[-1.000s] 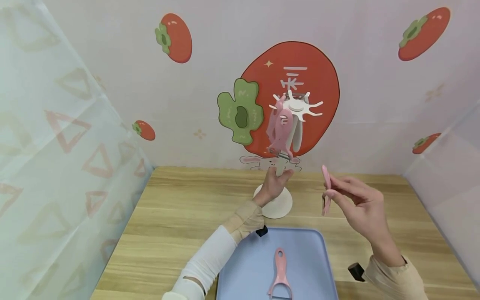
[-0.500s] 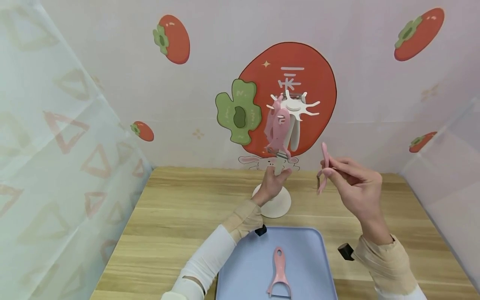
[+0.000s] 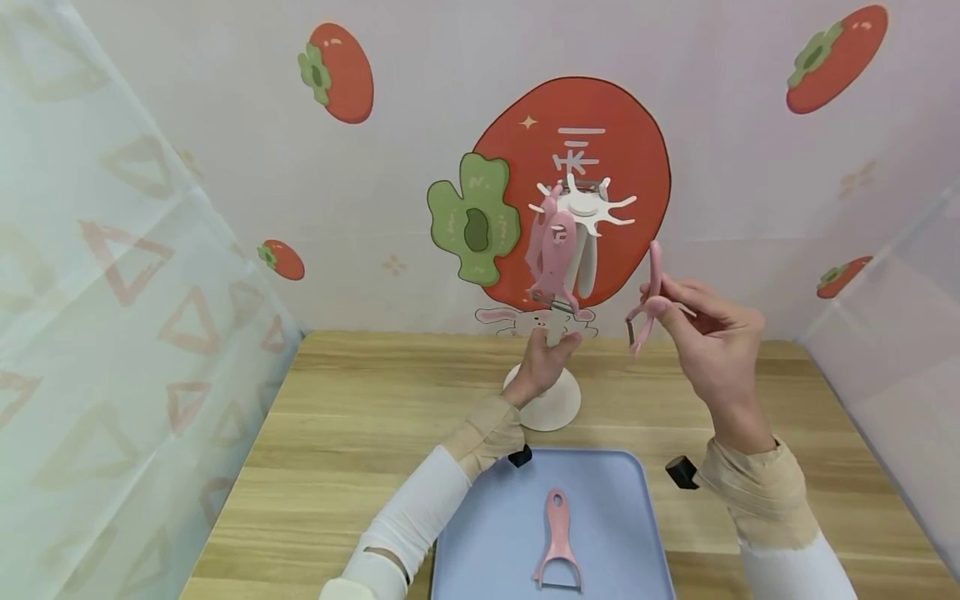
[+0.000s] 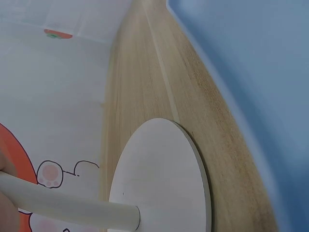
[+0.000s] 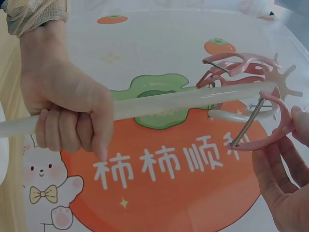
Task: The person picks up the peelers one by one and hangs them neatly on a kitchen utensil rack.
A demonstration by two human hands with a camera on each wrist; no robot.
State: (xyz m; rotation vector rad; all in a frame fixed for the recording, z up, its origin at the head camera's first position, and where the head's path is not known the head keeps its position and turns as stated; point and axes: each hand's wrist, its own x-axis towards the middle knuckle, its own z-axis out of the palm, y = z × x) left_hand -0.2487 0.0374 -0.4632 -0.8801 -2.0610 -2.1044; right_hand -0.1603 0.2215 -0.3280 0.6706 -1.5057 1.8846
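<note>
My left hand (image 3: 542,367) grips the white pole (image 5: 159,105) of a stand, its fingers wrapped round it in the right wrist view. A white hub with several hooks (image 3: 585,208) tops the pole. From it hang pink peelers (image 3: 557,254) and at least one white-handled peeler (image 3: 588,268), overlapping one another. Just right of the hooks, my right hand (image 3: 712,337) pinches another pink peeler (image 3: 656,265) between thumb and fingers, handle up and blade end down, apart from the hub. One more pink peeler (image 3: 558,529) lies on the blue tray (image 3: 618,517).
The stand's round white base (image 4: 159,174) rests on the wooden table (image 3: 360,417), just behind the tray's far edge. Behind the stand rises a wall sheet (image 3: 420,100) printed with persimmons. A patterned side sheet (image 3: 112,333) borders the table's left.
My right hand has lifted the pink peeler upward, from near the table's height to beside the hanging peelers. My left hand keeps its grip on the pole.
</note>
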